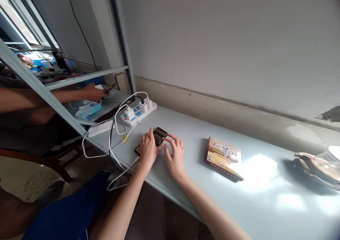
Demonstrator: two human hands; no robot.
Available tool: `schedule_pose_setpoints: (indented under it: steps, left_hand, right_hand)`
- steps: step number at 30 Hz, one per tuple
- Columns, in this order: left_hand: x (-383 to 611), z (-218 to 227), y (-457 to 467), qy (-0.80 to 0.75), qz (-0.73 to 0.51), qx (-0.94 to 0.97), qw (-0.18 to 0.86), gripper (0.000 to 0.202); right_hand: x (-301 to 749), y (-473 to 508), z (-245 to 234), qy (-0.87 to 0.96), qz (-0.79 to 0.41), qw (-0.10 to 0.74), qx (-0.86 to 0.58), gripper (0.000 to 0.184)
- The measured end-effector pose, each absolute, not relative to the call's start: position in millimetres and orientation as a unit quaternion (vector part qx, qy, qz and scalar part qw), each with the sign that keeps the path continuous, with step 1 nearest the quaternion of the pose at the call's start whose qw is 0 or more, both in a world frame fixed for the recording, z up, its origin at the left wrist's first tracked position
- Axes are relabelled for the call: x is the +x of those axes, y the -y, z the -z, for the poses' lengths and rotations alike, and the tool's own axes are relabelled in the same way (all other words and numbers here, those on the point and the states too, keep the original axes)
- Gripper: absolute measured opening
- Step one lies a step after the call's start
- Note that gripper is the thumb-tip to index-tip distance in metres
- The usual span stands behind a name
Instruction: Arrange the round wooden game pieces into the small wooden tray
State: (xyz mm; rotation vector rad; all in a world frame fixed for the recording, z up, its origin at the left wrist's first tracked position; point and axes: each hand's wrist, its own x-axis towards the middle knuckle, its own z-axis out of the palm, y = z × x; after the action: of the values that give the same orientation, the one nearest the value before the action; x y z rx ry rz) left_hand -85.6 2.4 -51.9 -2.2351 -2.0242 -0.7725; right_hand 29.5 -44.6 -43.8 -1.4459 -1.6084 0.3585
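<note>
Head view shows a dark phone [159, 135] lying on the pale table [190, 146], the left hand [148, 146] across it; whether those fingers grip it, I cannot tell. The right hand [175, 154], fingers loosely spread, clasps nothing beside the phone's right end. Farther out lie a white power strip [137, 115] and a printed box [223, 156].

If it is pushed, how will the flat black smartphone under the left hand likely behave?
The flat, black, rectangular smartphone would probably stay stiff, being a thin slab. It should slide rather than roll, since it lies flat on the smooth-looking, pale grey desk. The thin white cable leading towards it might drag.
</note>
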Motion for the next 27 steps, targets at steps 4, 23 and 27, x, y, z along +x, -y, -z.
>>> schedule_pose_setpoints:
  steps: [4,23,27]
  left_hand:
    - [-85.2,50.3,-3.4,0.664,0.271,-0.697,-0.026,0.073]
    - [-86.5,50.7,-7.0,0.656,0.306,-0.689,-0.034,0.048]
    - [-86.8,50.6,-7.2,0.661,0.302,-0.686,-0.034,0.047]
  right_hand:
    - [30.5,44.7,44.8,0.65,-0.144,0.464,-0.584,0.026]
    - [34.6,42.0,46.7,0.638,-0.15,0.467,-0.594,0.027]
    - [34.9,40.6,46.5,0.636,-0.156,0.465,-0.596,0.027]
